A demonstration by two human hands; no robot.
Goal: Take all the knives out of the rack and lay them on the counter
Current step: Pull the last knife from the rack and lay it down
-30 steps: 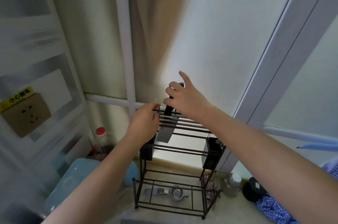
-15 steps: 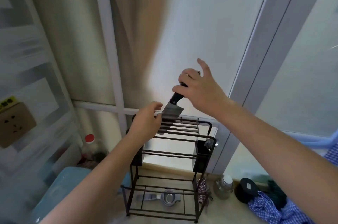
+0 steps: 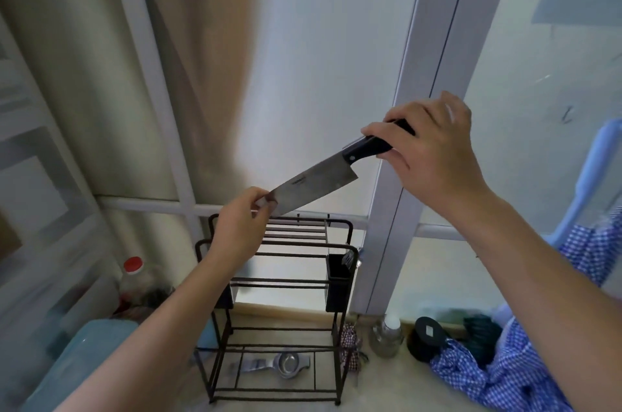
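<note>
Now the cleaver hangs in the air above the rack, clear of its top rails.

Its long axis slants from low-left to high-right: the right hand is wrapped round the black handle at the upper end, the left hand pinches the blade's far tip. Bare counter lies nearest on the right, I'd say, so the handle-side hand should lead it down.

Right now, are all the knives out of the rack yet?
One cleaver is clear of the black wire rack, held above it: right hand on the handle, left hand pinching the blade tip. No other knife shows in the top slots. It is not yet laid on the counter.
</note>
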